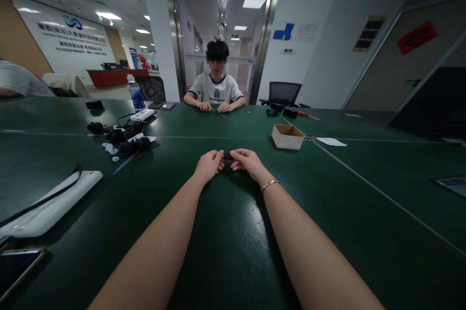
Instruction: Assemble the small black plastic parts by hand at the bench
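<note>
Both of my arms stretch forward over the dark green table (pixel 225 232). Between my hands is a small black object (pixel 227 155), too small and too covered by fingers to name. My left hand (pixel 210 167) pinches its left end with thumb and fingertips. On the other side, my right hand (pixel 248 163) closes on its right end, and a silver bracelet (pixel 270 184) circles that wrist. The object is held low over the table; whether it touches the surface I cannot tell.
Across the table a person (pixel 215 82) works with both hands. An open-topped box (pixel 288 137) stands to the right, near a white paper (pixel 331 141) and a screwdriver (pixel 307 115). Black items (pixel 127 138), a bottle (pixel 136 92) and a white bag (pixel 61 203) lie left.
</note>
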The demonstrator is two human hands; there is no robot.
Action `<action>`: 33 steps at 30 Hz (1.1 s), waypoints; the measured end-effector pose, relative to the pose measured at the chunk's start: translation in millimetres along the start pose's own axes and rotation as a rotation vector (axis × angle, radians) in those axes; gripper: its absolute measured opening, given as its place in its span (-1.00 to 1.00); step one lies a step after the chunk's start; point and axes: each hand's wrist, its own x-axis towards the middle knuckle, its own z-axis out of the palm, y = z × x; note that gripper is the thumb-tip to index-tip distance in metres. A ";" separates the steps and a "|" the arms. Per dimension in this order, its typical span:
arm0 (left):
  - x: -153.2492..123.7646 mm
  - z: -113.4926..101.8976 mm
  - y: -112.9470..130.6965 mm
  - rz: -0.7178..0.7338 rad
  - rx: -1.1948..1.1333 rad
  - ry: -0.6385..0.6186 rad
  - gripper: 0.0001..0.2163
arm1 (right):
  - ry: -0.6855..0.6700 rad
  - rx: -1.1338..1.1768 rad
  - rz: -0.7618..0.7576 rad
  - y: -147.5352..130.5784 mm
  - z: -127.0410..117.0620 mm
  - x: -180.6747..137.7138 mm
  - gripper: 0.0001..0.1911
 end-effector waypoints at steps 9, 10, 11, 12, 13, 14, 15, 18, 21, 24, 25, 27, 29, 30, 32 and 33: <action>-2.6 -0.1 -2.4 0.084 -0.109 0.005 -0.85 | 0.007 -0.027 0.028 -0.6 1.9 1.3 -0.77; -3.6 -0.5 -1.0 0.104 -0.127 0.007 -0.86 | 0.010 -0.028 0.033 -1.0 2.3 1.5 -0.76; -4.5 -0.8 0.5 0.121 -0.142 0.011 -0.84 | 0.012 -0.029 0.034 -1.4 2.7 1.5 -0.76; -4.9 -1.1 2.0 0.131 -0.157 0.012 -0.82 | 0.013 -0.030 0.035 -1.9 3.0 1.4 -0.76; -5.0 -1.2 3.2 0.126 -0.176 0.015 -0.80 | 0.016 -0.031 0.034 -2.3 3.3 1.1 -0.76; -4.7 -1.2 4.2 0.103 -0.198 0.017 -0.78 | 0.019 -0.032 0.032 -2.7 3.5 0.8 -0.76; -4.0 -1.0 4.6 0.065 -0.216 0.021 -0.77 | 0.020 -0.032 0.028 -2.9 3.6 0.3 -0.76; -0.8 -0.1 3.1 -0.029 -0.214 0.026 -0.77 | 0.010 -0.027 0.024 -3.0 3.4 -0.7 -0.78; 1.4 0.4 -0.1 0.006 -0.147 0.030 -0.81 | -0.009 -0.028 0.025 -2.1 2.7 -0.6 -0.82; 1.3 0.4 -0.8 0.004 -0.165 0.032 -0.81 | -0.012 -0.033 0.017 -0.8 1.8 0.5 -0.84; 1.1 0.5 -0.6 -0.012 -0.188 0.034 -0.81 | -0.012 -0.032 0.015 -0.5 1.6 0.8 -0.83; 0.9 1.0 -0.3 -0.031 -0.214 0.043 -0.80 | -0.012 -0.029 0.015 -0.2 1.4 1.2 -0.81; 1.2 1.7 -0.8 -0.024 -0.192 0.051 -0.76 | -0.015 -0.030 0.017 -0.6 1.6 0.8 -0.81; 1.6 1.9 -1.1 -0.012 -0.174 0.052 -0.78 | -0.015 -0.033 0.018 -1.1 1.9 0.5 -0.80; 2.3 2.1 -1.5 0.005 -0.164 0.052 -0.79 | -0.012 -0.040 0.019 -2.2 2.4 -0.4 -0.81; 2.7 1.9 -1.5 0.005 -0.175 0.059 -0.76 | -0.009 -0.042 0.020 -2.7 2.6 -0.8 -0.81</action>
